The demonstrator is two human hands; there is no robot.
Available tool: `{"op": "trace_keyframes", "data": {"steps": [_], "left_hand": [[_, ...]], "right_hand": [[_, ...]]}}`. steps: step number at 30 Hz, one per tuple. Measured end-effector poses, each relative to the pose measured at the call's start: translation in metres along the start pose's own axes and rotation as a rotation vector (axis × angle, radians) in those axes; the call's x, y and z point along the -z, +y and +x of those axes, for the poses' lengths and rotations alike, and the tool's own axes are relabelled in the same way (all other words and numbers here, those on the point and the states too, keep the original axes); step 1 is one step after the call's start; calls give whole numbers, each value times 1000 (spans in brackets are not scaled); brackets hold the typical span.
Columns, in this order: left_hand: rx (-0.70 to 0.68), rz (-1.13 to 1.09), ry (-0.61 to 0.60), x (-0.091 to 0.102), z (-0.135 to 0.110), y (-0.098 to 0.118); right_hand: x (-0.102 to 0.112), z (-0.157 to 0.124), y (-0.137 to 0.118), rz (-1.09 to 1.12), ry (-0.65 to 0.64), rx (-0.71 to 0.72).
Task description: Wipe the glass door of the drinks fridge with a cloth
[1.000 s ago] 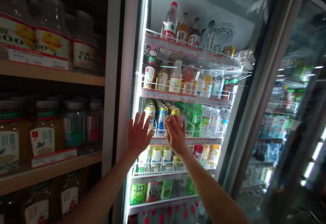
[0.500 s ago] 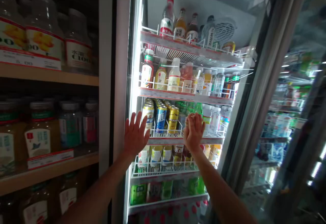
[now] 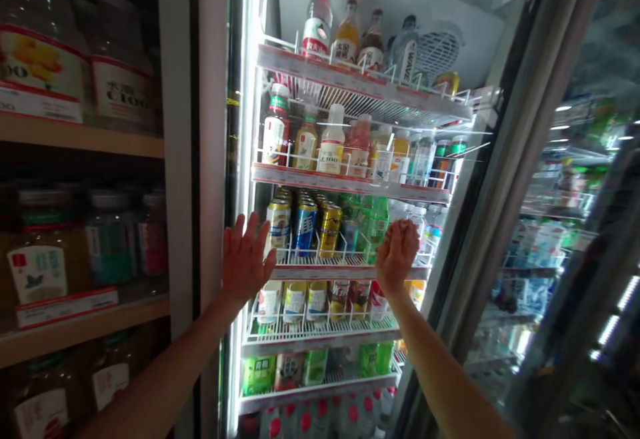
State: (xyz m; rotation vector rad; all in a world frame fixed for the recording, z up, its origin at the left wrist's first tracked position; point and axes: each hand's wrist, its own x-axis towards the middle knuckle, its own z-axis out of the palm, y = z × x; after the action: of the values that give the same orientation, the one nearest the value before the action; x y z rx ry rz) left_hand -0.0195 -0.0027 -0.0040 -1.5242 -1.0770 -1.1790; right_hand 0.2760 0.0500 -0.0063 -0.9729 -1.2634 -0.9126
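My left hand (image 3: pixel 245 259) is raised with its fingers spread, before the left edge of a lit drinks fridge. It holds nothing and overlaps a white-and-gold can (image 3: pixel 278 220); whether it touches the glass I cannot tell. My right hand (image 3: pixel 395 262) is closed round a crumpled cloth (image 3: pixel 407 229), whose mottled folds show above the fingers. Behind that hand are green bottles (image 3: pixel 379 219) and clear bottles on the middle shelf. Between the hands stand a blue can (image 3: pixel 305 226) and a gold can (image 3: pixel 330 230).
Wire shelves with price rails (image 3: pixel 345 181) carry several bottles and cans. The fridge's metal frame (image 3: pixel 213 159) runs up the left, beside a dark shelf of bottles (image 3: pixel 43 272). On the right is a door frame (image 3: pixel 520 159), with reflections of more shelves beyond.
My right hand with the cloth has shifted right across the fridge front. My left hand stays spread, a little further left in view. The whole view has swung slightly right.
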Motion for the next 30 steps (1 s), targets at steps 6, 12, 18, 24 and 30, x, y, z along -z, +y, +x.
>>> {"op": "trace_keyframes", "data": {"steps": [6, 12, 18, 24, 30], "left_hand": [[8, -34, 25, 5, 2, -1], [-79, -60, 63, 6, 27, 14], [-92, -52, -74, -14, 60, 55], [-97, 25, -64, -23, 59, 61], [-97, 38, -43, -22, 58, 60]], "right_hand": [[6, -5, 4, 52, -125, 204], [6, 12, 34, 4, 88, -94], [-1, 2, -23, 127, -129, 306], [0, 22, 55, -24, 75, 27], [8, 41, 115, -38, 205, -295]]}}
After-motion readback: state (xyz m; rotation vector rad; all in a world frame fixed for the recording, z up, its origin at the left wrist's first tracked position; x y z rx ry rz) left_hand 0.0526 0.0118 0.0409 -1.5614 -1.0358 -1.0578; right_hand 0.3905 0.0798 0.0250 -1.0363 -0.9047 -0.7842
